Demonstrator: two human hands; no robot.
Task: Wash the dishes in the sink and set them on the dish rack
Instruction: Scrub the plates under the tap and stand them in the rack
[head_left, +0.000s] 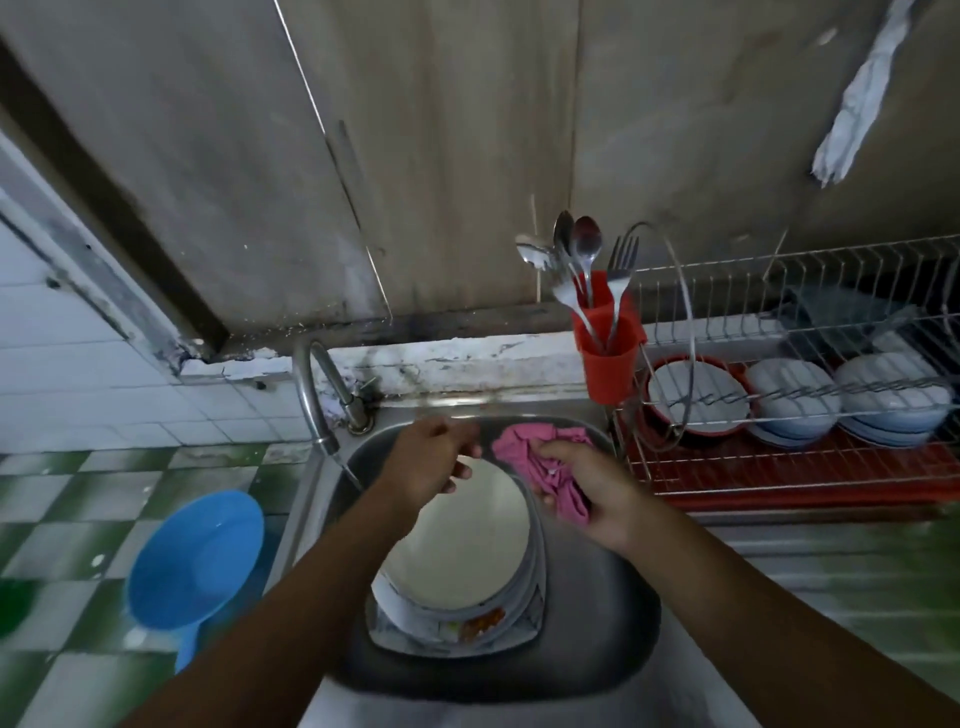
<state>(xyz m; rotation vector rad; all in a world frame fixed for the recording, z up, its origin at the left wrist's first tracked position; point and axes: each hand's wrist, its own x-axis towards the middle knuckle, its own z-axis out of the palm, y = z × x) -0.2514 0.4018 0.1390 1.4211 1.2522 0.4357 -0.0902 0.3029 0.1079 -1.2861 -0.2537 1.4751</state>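
Note:
A stack of white plates (462, 551) lies in the steel sink (597, 623), with food scraps at its near edge. My right hand (587, 493) grips a pink cloth (524, 452) above the far right side of the stack. My left hand (431, 457) hovers over the far edge of the plates with its fingers loosely curled and nothing in it. A thin stream of water runs from the tap (317, 400) into the sink's left side. To the right stands the wire dish rack (779, 467) on a red tray, with several bowls (795, 400) in it.
A red cutlery holder (608, 358) with spoons and a fork hangs on the rack's left end. A blue plastic scoop (197, 561) lies on the green and white tiled counter left of the sink. A grey wall rises behind.

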